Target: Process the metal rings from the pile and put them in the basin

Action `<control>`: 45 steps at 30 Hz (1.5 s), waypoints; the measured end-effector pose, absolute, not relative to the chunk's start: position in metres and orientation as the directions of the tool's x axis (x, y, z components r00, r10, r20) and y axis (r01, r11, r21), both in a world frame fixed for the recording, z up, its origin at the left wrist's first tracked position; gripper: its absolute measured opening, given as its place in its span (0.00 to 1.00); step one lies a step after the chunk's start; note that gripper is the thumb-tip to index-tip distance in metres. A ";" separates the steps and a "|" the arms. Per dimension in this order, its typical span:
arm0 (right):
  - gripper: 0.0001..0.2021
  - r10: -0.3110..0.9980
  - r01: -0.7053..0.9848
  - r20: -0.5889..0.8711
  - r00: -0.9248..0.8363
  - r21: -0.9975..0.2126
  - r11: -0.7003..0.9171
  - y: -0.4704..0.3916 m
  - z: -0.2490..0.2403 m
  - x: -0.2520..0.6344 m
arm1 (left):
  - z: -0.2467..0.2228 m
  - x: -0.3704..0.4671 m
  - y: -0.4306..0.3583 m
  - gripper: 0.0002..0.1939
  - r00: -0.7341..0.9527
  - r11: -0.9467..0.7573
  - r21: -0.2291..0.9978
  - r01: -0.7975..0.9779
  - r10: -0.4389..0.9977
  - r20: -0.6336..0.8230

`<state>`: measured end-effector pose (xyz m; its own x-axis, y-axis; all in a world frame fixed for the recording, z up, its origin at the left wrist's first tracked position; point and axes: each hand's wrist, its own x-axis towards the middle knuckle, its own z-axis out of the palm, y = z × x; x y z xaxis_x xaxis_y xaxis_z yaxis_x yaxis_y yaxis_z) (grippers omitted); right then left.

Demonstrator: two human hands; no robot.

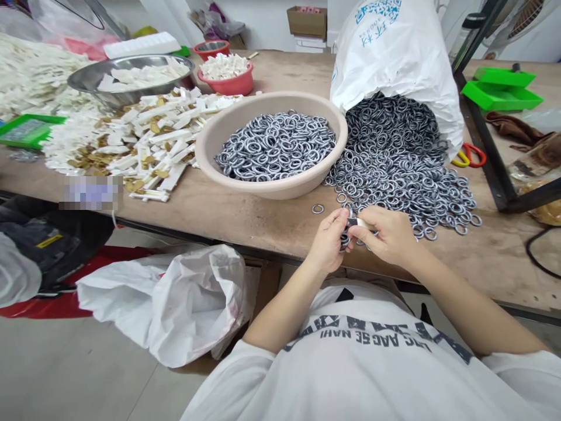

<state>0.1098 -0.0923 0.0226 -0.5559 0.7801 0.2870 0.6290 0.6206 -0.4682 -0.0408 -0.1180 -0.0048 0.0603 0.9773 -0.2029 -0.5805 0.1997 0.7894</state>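
Note:
My left hand (329, 241) is closed on several grey rings (344, 238) near the table's front edge. Close against it on the right, my right hand (388, 234) pinches a small white and black piece (357, 222) at the rings. Behind both hands lies a heap of loose grey rings (394, 175), spilling from a white sack (394, 52). To the left stands a beige basin (267, 188) filled with similar rings. One single ring (318, 209) rests on the wood between the basin and my left hand.
White and gold pieces (162, 140) are piled left of the basin. Behind them stand a steel bowl (87, 88) and a red bowl (234, 86). Right of the heap are scissors (475, 155), a black metal frame (486, 158) and green trays (499, 96). A white bag (188, 304) hangs below the table edge.

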 end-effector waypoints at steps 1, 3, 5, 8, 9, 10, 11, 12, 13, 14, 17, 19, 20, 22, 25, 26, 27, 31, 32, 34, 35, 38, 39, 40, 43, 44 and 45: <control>0.22 0.782 0.621 0.280 -0.557 -0.485 0.616 -0.092 0.022 0.109 | -0.005 -0.042 -0.118 0.20 0.065 0.198 0.791 -0.579 0.978 -0.197; 0.23 0.802 0.621 0.265 -0.535 -0.520 0.586 -0.085 0.021 0.109 | -0.006 -0.045 -0.121 0.20 0.092 0.203 0.791 -0.576 0.979 -0.184; 0.23 0.849 0.649 0.233 -0.474 -0.560 0.515 -0.072 0.019 0.108 | -0.007 -0.048 -0.129 0.20 0.168 0.231 0.789 -0.570 0.972 -0.164; 0.24 0.911 0.729 0.156 -0.381 -0.556 0.400 -0.046 0.018 0.100 | -0.010 -0.058 -0.143 0.21 0.242 0.263 0.775 -0.574 0.959 -0.146; 0.24 0.906 0.752 0.136 -0.400 -0.516 0.409 -0.039 0.018 0.093 | -0.011 -0.063 -0.146 0.21 0.208 0.249 0.771 -0.586 0.966 -0.155; 0.22 0.887 0.759 0.135 -0.441 -0.471 0.449 -0.033 0.018 0.083 | -0.011 -0.070 -0.149 0.20 0.145 0.223 0.770 -0.598 0.975 -0.170; 0.20 0.856 0.753 0.136 -0.498 -0.423 0.505 -0.030 0.016 0.072 | -0.012 -0.077 -0.150 0.18 0.067 0.190 0.771 -0.607 0.980 -0.188; 0.18 0.816 0.731 0.143 -0.561 -0.376 0.569 -0.028 0.014 0.059 | -0.012 -0.085 -0.150 0.17 -0.009 0.157 0.776 -0.611 0.979 -0.205; 0.16 0.779 0.713 0.135 -0.612 -0.332 0.617 -0.026 0.012 0.046 | -0.011 -0.093 -0.150 0.16 -0.076 0.125 0.782 -0.611 0.974 -0.215; 0.16 0.752 0.705 0.104 -0.650 -0.286 0.649 -0.026 0.008 0.034 | -0.011 -0.101 -0.149 0.18 -0.133 0.097 0.787 -0.609 0.966 -0.222; 0.15 0.737 0.715 0.035 -0.675 -0.213 0.666 -0.023 0.001 0.011 | -0.009 -0.117 -0.147 0.22 -0.253 0.030 0.798 -0.601 0.940 -0.227; 0.14 0.752 0.708 0.057 -0.657 -0.295 0.641 -0.021 0.001 0.012 | -0.010 -0.119 -0.145 0.20 -0.286 0.020 0.799 -0.601 0.928 -0.238; 0.12 0.762 0.685 0.070 -0.643 -0.392 0.614 -0.022 0.004 0.017 | -0.010 -0.117 -0.143 0.20 -0.285 0.025 0.799 -0.601 0.927 -0.244; 0.11 0.789 0.571 0.059 -0.612 -0.657 0.493 -0.029 0.011 0.033 | -0.012 -0.106 -0.137 0.20 -0.263 0.045 0.801 -0.597 0.933 -0.248; 0.15 0.841 0.262 0.007 -0.541 -0.949 0.177 -0.054 0.020 0.059 | -0.013 -0.078 -0.125 0.20 -0.173 0.081 0.826 -0.558 0.962 -0.211; 0.15 0.863 0.168 0.002 -0.505 -0.981 0.100 -0.064 0.021 0.066 | -0.013 -0.068 -0.122 0.19 -0.137 0.085 0.836 -0.542 0.973 -0.188; 0.15 0.882 0.088 0.002 -0.471 -0.995 0.049 -0.073 0.020 0.072 | -0.013 -0.058 -0.119 0.19 -0.105 0.085 0.844 -0.530 0.981 -0.164; 0.13 0.925 -0.042 0.066 -0.373 -0.998 0.054 -0.087 0.013 0.094 | -0.012 -0.032 -0.115 0.18 -0.002 0.104 0.856 -0.506 0.993 -0.121; 0.13 0.922 -0.025 0.076 -0.380 -0.997 0.072 -0.086 0.012 0.099 | -0.011 -0.029 -0.116 0.18 0.039 0.126 0.855 -0.502 0.992 -0.123; 0.13 0.914 0.064 0.092 -0.394 -0.990 0.127 -0.081 0.015 0.110 | -0.009 -0.028 -0.116 0.19 0.116 0.173 0.848 -0.501 0.984 -0.133; 0.13 0.914 0.139 0.109 -0.390 -0.975 0.176 -0.079 0.018 0.116 | -0.008 -0.028 -0.117 0.20 0.142 0.193 0.841 -0.506 0.980 -0.140; 0.17 0.894 0.428 0.234 -0.381 -0.813 0.395 -0.079 0.026 0.126 | -0.005 -0.032 -0.118 0.20 0.153 0.226 0.817 -0.531 0.974 -0.170; 0.18 0.870 0.506 0.268 -0.414 -0.726 0.465 -0.082 0.028 0.128 | -0.004 -0.033 -0.119 0.19 0.141 0.227 0.811 -0.539 0.974 -0.179; 0.19 0.839 0.558 0.287 -0.461 -0.641 0.526 -0.085 0.029 0.128 | -0.003 -0.033 -0.119 0.19 0.127 0.227 0.806 -0.547 0.974 -0.189; 0.21 0.771 0.619 0.324 -0.548 -0.462 0.635 -0.094 0.027 0.126 | -0.001 -0.034 -0.121 0.19 0.084 0.234 0.792 -0.563 0.970 -0.226; 0.21 0.760 0.630 0.338 -0.555 -0.425 0.650 -0.096 0.025 0.125 | 0.000 -0.033 -0.121 0.19 0.077 0.237 0.788 -0.568 0.969 -0.235; 0.21 0.752 0.639 0.352 -0.557 -0.396 0.659 -0.096 0.023 0.125 | 0.001 -0.033 -0.122 0.19 0.077 0.242 0.784 -0.572 0.967 -0.242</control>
